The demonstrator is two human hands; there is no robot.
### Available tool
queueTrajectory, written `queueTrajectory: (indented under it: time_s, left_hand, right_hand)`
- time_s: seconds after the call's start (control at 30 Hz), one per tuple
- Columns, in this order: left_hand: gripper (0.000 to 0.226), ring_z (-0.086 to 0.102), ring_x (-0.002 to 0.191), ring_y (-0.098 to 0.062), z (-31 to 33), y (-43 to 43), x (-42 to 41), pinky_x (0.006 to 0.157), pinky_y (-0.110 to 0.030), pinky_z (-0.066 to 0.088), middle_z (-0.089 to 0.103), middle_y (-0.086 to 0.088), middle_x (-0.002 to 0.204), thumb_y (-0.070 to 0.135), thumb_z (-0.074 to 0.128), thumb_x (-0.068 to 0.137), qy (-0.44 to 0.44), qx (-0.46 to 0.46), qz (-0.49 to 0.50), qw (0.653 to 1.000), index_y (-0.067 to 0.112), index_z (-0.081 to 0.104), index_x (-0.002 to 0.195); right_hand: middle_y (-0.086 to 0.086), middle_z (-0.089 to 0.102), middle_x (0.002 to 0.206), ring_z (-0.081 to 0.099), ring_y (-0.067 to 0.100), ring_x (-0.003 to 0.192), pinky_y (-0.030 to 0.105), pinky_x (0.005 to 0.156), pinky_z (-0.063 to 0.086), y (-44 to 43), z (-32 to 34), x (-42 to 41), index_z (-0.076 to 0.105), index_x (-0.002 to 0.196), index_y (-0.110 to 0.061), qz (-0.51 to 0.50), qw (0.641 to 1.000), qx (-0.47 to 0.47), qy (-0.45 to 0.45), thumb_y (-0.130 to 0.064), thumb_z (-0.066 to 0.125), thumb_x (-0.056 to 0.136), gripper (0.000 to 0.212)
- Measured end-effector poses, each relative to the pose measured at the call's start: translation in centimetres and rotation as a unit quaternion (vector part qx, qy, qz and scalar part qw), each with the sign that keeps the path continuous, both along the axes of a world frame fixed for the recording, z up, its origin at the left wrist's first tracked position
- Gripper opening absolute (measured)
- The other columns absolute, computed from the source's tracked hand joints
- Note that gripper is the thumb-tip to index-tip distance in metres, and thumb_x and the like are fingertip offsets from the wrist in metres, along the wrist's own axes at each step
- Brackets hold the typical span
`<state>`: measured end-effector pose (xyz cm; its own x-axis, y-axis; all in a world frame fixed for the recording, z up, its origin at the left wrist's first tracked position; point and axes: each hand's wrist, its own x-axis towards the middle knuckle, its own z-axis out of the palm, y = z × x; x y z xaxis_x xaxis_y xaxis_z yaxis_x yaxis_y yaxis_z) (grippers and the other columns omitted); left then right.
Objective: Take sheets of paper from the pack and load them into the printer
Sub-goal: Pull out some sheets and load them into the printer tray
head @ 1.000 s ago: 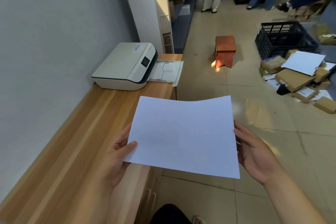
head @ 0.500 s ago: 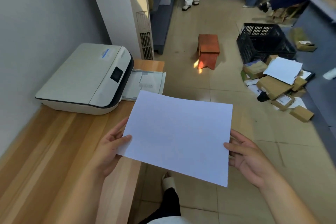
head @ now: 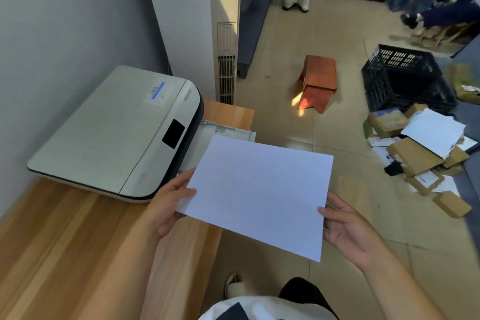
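Closer now, the sheets of paper (head: 257, 195) overlap the printer's (head: 114, 135) tray (head: 226, 131); both hands (head: 166, 205) (head: 350, 231) pinch their side edges. Carrying step; next, aligning them into the tray.

There is a single view, from a wide-angle camera worn on the person's head. It looks forward and steeply down, so the person's own torso and one foot show at the bottom edge. The wooden surface (head: 65, 236) runs up the left side, close under the lens, with the printer (head: 114, 135) near at mid-left. The tiled floor (head: 285, 34) fills the right and stretches away to the top edge. Straight lines bow toward the frame's borders, most plainly at the wall on the left.
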<state>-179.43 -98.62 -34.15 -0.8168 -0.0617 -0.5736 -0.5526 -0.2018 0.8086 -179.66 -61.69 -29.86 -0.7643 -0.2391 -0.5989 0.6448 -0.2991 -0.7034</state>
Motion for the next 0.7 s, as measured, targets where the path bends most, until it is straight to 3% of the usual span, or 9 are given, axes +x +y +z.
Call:
queueTrajectory:
  time_s: [0.13, 0.23, 0.33, 0.4, 0.47, 0.53, 0.7]
  left_hand:
    - [0.048, 0.069, 0.108, -0.02, -0.5, 0.6, -3.1, 0.075, -0.037, 0.061, 0.066, 0.0, 0.127, 0.008, 0.062, 0.095, -0.025, -0.025, 0.013, 0.999, 0.033, 0.061, 0.136]
    - [0.051, 0.064, 0.108, -0.016, -1.4, 1.6, -4.8, 0.077, -0.036, 0.057, 0.061, 0.002, 0.125, 0.008, 0.062, 0.096, -0.026, -0.046, 0.123, 0.991, 0.03, 0.053, 0.14]
    - [0.061, 0.061, 0.116, -0.024, -3.0, 3.4, -5.2, 0.083, -0.035, 0.058, 0.055, -0.011, 0.136, -0.002, 0.062, 0.094, -0.021, -0.054, 0.253, 0.966, 0.018, 0.044, 0.149]
    - [0.069, 0.063, 0.114, -0.018, -4.4, 5.1, -4.9, 0.082, -0.027, 0.06, 0.051, -0.018, 0.145, -0.008, 0.063, 0.093, -0.019, -0.061, 0.318, 0.946, 0.011, 0.035, 0.153]
    - [0.071, 0.066, 0.11, -0.018, -4.9, 7.6, -4.9, 0.081, -0.028, 0.059, 0.048, -0.018, 0.148, -0.006, 0.063, 0.094, -0.039, -0.047, 0.386, 0.921, 0.016, 0.033, 0.155]
    - [0.071, 0.067, 0.109, -0.029, -5.1, 10.2, -5.1, 0.083, -0.037, 0.058, 0.048, -0.02, 0.146, -0.001, 0.063, 0.094, -0.064, -0.009, 0.44, 0.896, 0.026, 0.034, 0.153]
    - [0.07, 0.066, 0.107, -0.03, -4.7, 17.0, -8.0, 0.072, -0.032, 0.057, 0.059, -0.019, 0.134, 0.003, 0.069, 0.092, -0.133, 0.02, 0.5, 0.856, 0.02, 0.035, 0.151]
  right_hand:
    - [0.007, 0.073, 0.117, 0.068, 0.025, 0.092, 0.038, 0.075, 0.053, 0.1, -1.8, -5.2, 0.067, 0.122, -0.019, 0.04, 0.999, 0.01, -0.021, -0.002, 0.061, 0.076, 0.05]
    - [0.008, 0.072, 0.118, 0.064, 0.028, 0.098, 0.041, 0.081, 0.049, -0.1, -4.1, -9.5, 0.066, 0.122, -0.019, 0.058, 0.997, -0.003, -0.053, 0.0, 0.06, 0.075, 0.051]
    - [0.009, 0.071, 0.119, 0.063, 0.029, 0.101, 0.042, 0.085, 0.049, -0.3, -6.4, -14.3, 0.066, 0.12, -0.018, 0.076, 0.993, -0.017, -0.086, 0.004, 0.057, 0.078, 0.048]
    - [0.01, 0.069, 0.123, 0.062, 0.03, 0.105, 0.043, 0.092, 0.047, -0.4, -7.5, -17.1, 0.065, 0.121, -0.017, 0.087, 0.989, -0.026, -0.116, 0.006, 0.056, 0.079, 0.049]
    - [0.012, 0.067, 0.125, 0.062, 0.03, 0.109, 0.045, 0.098, 0.046, -0.6, -8.5, -19.8, 0.062, 0.123, -0.016, 0.1, 0.982, -0.033, -0.156, 0.006, 0.059, 0.073, 0.055]
    - [0.014, 0.066, 0.124, 0.062, 0.031, 0.11, 0.046, 0.097, 0.047, -0.8, -9.3, -21.9, 0.06, 0.124, -0.014, 0.13, 0.973, -0.034, -0.188, 0.008, 0.06, 0.07, 0.058]
    - [0.016, 0.065, 0.119, 0.061, 0.032, 0.108, 0.046, 0.088, 0.05, -1.3, -10.6, -25.8, 0.058, 0.116, -0.01, 0.207, 0.947, -0.018, -0.246, 0.015, 0.053, 0.077, 0.047]
